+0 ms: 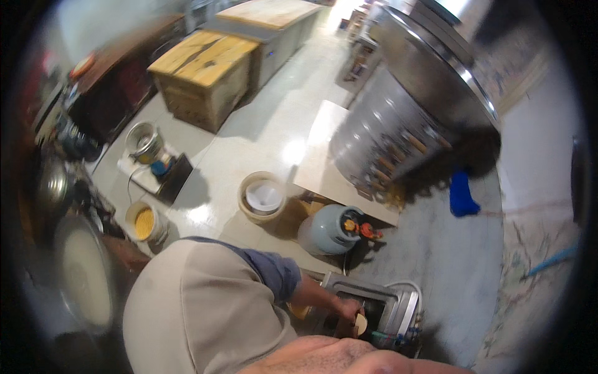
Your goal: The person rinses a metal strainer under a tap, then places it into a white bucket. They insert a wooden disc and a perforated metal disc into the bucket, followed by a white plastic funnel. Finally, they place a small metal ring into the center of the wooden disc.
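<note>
**Hand at the small metal stove, gas cylinder just behind**

The big steel cabinet (411, 118) stands up and to the right of the gas cylinder (329, 229), with a pale board (324, 156) on the floor (261, 124) between them. Wooden crates (202, 75) sit well beyond the cylinder, toward the upper left. A tan bucket (262, 197) with a white bowl inside is just left of the cylinder; a smaller tub of yellow grain (144, 222) lies farther left.

Below the cylinder, near it, is a small metal stove (374, 305). A person in a beige vest and blue sleeve reaches a hand (349, 310) to the stove's front edge, fingers closed around a small pale round piece (360, 322). Whether this is the left or right hand, I cannot tell; the other is hidden.

Bare grey floor lies right of the stove.
</note>
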Tool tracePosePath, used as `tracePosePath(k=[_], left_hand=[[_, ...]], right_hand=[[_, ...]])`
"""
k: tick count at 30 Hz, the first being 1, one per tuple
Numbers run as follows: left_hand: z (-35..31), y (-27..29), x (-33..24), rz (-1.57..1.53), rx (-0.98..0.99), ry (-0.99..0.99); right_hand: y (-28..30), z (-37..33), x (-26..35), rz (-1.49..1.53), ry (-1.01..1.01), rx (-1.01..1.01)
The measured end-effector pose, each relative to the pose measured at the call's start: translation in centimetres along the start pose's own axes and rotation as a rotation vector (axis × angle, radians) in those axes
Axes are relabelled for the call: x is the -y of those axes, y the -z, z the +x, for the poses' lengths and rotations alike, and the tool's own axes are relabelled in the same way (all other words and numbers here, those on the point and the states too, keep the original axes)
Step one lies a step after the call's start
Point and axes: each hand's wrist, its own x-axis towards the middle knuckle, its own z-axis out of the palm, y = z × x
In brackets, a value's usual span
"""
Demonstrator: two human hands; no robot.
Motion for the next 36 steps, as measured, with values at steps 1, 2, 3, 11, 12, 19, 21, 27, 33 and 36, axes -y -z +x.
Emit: tracePosePath(k=[1,2,3,11,12,19,21,27,33,36], left_hand=[[-2.1,3.9,-0.5,0.117,-0.026,-0.135],[-4.1,7.8,-1.3,0.232,-0.014,-0.100],[-6.8,11.5,-1.7,0.157,-0.059,-0.087],[-41.4,41.1,1.5,0.272,-0.714,0.211],[-46.5,43.2,3.1,0.186,-0.917,0.289],[-73.1,53.4,13.6,0.169,-1.514,0.603],[-78.6,54.6,15.6,0.166,-1.653,0.683],[-92.6,59.5,22.9,0.020,-1.981,1.085],[-99.6,66.7,32.2,-0.005,-1.923,1.416],[-101.6,69.9,34.0,0.067,-1.915,1.515]], right_hand=[[-1.8,0.1,-0.6,0.000,0.036,0.071],[-3.9,0.6,-0.9,0.014,0.057,0.100],[-6.8,1.5,-1.6,0.192,0.131,0.246],[-40.8,0.8,-5.4,0.311,-0.221,0.502],[-46.1,0.1,-6.3,0.271,-0.246,0.625],[-82.7,-8.6,-15.2,-0.001,-0.517,1.182],[-92.2,-12.6,-19.3,-0.087,-0.549,1.268],[-115.0,-22.8,-32.0,-0.380,-0.712,1.399],[-127.8,-23.8,-42.5,-0.675,-0.762,1.502],[-130.6,-21.6,-45.7,-0.829,-0.791,1.486]])
